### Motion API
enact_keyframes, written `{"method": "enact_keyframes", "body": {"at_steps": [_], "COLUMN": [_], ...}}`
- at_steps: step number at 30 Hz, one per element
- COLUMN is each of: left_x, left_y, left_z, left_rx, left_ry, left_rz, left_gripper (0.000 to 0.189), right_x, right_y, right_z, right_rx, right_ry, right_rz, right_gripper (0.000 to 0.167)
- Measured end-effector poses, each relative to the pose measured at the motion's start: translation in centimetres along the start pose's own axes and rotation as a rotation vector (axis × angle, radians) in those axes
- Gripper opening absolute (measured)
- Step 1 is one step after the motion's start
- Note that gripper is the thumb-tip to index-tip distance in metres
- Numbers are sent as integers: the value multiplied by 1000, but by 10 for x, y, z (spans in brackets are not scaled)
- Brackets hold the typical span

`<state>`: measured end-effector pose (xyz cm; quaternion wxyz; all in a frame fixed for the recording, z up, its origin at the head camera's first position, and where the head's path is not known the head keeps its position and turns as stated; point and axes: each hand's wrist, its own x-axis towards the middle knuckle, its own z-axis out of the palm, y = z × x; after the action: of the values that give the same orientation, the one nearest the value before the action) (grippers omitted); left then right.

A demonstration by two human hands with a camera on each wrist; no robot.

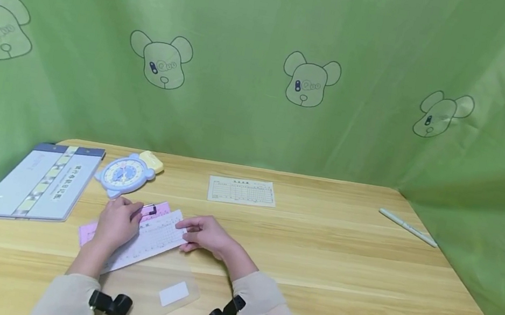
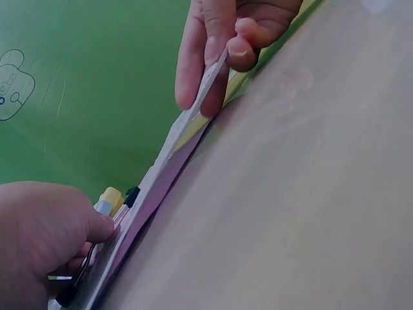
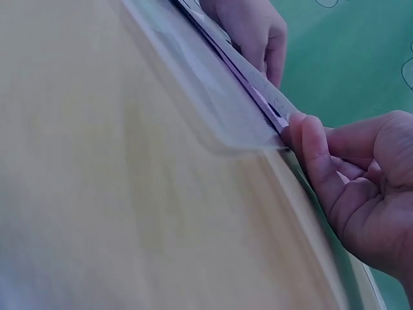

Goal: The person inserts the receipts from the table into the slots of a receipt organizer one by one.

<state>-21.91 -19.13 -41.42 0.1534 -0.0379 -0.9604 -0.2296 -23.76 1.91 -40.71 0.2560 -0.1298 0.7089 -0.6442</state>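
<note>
My left hand (image 1: 117,222) pinches a metal clip with black ends (image 1: 149,210) on the table's left side. Beneath the clip lies a pink sheet (image 1: 87,232), partly covered by a white printed form (image 1: 154,241). With thumb and fingers my right hand (image 1: 208,235) holds the form's right end, which is raised in the left wrist view. Under the papers a translucent board (image 1: 144,294) with a white label (image 1: 174,294) extends toward me. The right wrist view shows the board's rounded corner and the right hand (image 3: 361,187) at the paper edges.
A white-and-blue account book (image 1: 38,180) lies at the left. Near it are a blue toy clock (image 1: 124,175) and a yellow block-like object (image 1: 151,161). Another printed slip (image 1: 242,191) lies at the back middle, and a pale pen (image 1: 407,227) at the right. Green curtain (image 1: 238,122) encloses the table.
</note>
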Motion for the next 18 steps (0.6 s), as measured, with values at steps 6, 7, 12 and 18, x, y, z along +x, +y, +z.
{"method": "enact_keyframes", "body": {"at_steps": [6, 7, 12, 18], "left_x": [-2, -2, -2, -3], "left_y": [-5, -5, -7, -6], "left_z": [4, 5, 5, 4], "left_rx": [-46, -52, -59, -54], "left_ry": [38, 45, 55, 40], "left_rz": [29, 34, 43, 4], "left_gripper": [30, 31, 32, 32], "right_x": [3, 4, 9, 10], "right_y": [0, 0, 1, -2], "right_z": [7, 8, 10, 11], "right_rx": [-8, -11, -62, -112], "right_ry": [15, 17, 16, 11], "right_rz": [-9, -10, -11, -14], "right_gripper": [27, 26, 26, 27]}}
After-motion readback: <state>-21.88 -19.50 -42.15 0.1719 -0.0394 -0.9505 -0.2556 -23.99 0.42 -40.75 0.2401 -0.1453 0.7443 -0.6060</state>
